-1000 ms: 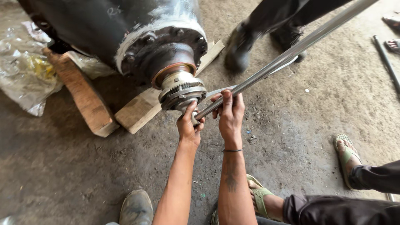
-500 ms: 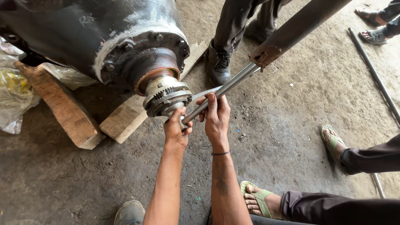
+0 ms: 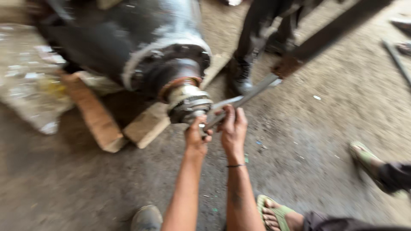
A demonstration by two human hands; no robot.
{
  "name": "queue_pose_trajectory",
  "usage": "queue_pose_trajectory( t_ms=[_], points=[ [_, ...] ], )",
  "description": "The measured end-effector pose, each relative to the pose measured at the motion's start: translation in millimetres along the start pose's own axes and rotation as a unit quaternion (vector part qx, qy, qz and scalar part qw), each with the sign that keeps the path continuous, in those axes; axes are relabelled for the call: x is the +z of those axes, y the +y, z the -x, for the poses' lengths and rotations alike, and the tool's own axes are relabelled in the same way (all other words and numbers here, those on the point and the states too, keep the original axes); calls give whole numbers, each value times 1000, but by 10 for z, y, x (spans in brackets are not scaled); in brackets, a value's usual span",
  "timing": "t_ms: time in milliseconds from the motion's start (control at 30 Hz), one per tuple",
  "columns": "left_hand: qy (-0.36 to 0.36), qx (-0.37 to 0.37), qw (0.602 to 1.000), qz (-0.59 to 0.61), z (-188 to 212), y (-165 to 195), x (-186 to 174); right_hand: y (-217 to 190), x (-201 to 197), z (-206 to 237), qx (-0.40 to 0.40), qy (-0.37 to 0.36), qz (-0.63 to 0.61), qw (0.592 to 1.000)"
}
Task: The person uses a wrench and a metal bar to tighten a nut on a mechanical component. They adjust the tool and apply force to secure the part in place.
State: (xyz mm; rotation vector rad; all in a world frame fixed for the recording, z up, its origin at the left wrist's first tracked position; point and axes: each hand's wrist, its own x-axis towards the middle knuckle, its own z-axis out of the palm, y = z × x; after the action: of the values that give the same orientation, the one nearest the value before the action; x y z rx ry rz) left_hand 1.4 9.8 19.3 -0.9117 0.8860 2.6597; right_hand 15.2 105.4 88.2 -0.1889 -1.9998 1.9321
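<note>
Left hand [image 3: 196, 136] closes its grip around the wrench head at the splined shaft end [image 3: 188, 105], apparently to keep it seated. Right hand [image 3: 233, 128], at 3 o'clock of the left, wraps the long wrench [image 3: 246, 96], steadying the handle running toward 1 o'clock. Big dark housing [image 3: 128, 51] rests on wooden blocks [image 3: 96, 119], off the floor. Versus half a second earlier: grips unchanged, view shifted, now blurred.

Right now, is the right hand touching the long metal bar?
Touching. In the head view the right hand is wrapped around the near end of the long metal bar, with no gap visible, though the picture is blurred.
</note>
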Motion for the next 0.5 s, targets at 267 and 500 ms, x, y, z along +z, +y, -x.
queue_pose_trajectory(
  t_ms=[267, 500],
  points=[
    [4, 27, 1000, 2, 19, -49, 5, -54, 23, 36, -29, -20, 2, 999],
    [8, 23, 1000, 3, 89, -17, 29, -134, 29, 59, -29, -22, 30, 999]
  ],
)
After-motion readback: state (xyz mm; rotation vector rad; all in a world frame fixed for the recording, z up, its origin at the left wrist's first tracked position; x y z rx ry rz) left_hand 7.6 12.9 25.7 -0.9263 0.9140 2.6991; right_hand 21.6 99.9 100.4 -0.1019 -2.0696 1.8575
